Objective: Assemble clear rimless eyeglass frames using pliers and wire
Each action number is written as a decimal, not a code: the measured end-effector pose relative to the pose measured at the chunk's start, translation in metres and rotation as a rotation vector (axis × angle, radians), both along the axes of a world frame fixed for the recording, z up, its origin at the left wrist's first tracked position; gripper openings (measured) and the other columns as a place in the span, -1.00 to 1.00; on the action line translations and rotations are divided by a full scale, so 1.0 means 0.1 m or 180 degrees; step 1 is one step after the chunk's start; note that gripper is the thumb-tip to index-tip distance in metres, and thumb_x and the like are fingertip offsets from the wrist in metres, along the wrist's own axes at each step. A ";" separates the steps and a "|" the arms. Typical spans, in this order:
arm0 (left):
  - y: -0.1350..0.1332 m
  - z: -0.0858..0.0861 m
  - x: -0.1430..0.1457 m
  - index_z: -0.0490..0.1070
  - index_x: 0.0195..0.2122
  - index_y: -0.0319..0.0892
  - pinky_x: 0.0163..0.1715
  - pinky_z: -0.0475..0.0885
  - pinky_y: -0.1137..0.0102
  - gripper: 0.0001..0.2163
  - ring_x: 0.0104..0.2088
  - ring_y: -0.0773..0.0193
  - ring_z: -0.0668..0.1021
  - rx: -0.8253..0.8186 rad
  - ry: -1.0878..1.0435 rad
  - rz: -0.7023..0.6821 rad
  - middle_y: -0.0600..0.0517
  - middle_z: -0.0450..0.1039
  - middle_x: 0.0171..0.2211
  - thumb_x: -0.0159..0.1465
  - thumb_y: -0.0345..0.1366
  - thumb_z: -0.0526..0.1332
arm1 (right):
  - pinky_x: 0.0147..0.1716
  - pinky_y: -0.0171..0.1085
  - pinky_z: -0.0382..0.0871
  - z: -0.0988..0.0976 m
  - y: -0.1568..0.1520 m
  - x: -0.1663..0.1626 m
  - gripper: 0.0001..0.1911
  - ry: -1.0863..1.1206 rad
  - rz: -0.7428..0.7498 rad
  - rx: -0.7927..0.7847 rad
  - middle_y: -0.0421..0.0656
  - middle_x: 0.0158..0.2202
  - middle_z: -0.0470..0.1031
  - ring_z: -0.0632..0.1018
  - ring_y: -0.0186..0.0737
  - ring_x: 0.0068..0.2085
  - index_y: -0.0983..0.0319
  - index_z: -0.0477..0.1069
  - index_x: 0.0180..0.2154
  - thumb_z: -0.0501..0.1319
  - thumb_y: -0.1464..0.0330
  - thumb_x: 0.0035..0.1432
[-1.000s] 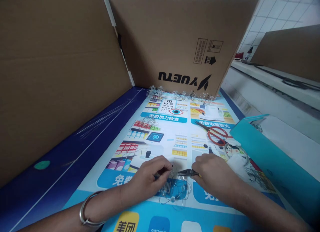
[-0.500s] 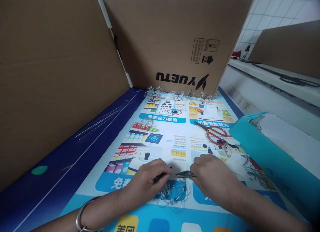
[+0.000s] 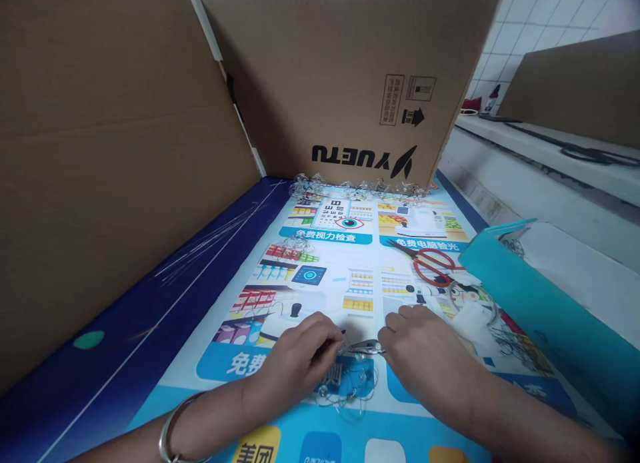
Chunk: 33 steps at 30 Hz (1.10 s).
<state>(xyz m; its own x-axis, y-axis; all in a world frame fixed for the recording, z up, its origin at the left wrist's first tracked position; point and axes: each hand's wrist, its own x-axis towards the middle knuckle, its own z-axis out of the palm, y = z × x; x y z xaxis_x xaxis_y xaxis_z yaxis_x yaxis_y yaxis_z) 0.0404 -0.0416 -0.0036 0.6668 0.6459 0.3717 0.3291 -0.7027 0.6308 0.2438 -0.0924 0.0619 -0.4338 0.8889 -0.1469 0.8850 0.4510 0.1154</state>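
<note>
My right hand (image 3: 420, 346) is closed around a pair of small metal pliers (image 3: 366, 347), whose jaws point left. Opposite it, my left hand (image 3: 303, 353) pinches the end of a wire strand with clear beads (image 3: 345, 386), right at the plier tips. The strand's loops hang down and lie on the printed sheet just below my fingers. A small dark tip shows above my left fingertips; what it belongs to I cannot make out. Most of the plier handles are hidden inside my right hand.
Red-handled scissors (image 3: 433, 266) lie beyond my right hand, beside a clear tape roll (image 3: 473, 300) and loose wires (image 3: 515, 343). A teal box (image 3: 550, 303) stands at the right. Beaded wire pieces (image 3: 360, 190) line the foot of the cardboard wall (image 3: 345, 83). A smaller bundle (image 3: 297, 244) lies nearer.
Both hands stay almost in place, with the pliers still meeting the wire at my left fingertips. The view has shifted slightly.
</note>
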 end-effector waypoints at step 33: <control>0.07 0.04 0.00 0.35 -0.39 -0.17 -0.28 0.25 0.33 -0.89 -0.35 0.28 0.39 -0.0314 -0.0305 -0.0133 0.04 0.38 -0.43 0.27 -0.38 0.08 | -0.40 -0.25 0.09 0.01 -0.04 -0.02 -0.91 -0.0058 0.0069 0.0309 -0.11 -0.47 0.39 0.37 -0.21 -0.38 0.26 0.34 -0.49 0.18 0.55 -0.03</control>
<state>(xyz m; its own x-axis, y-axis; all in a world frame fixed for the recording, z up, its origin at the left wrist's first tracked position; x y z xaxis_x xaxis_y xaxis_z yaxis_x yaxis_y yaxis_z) 0.0406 -0.0347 0.0001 0.6583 0.6549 0.3711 0.2359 -0.6476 0.7245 0.2419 -0.0967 0.0631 -0.4513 0.8897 -0.0685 0.8725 0.4561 0.1754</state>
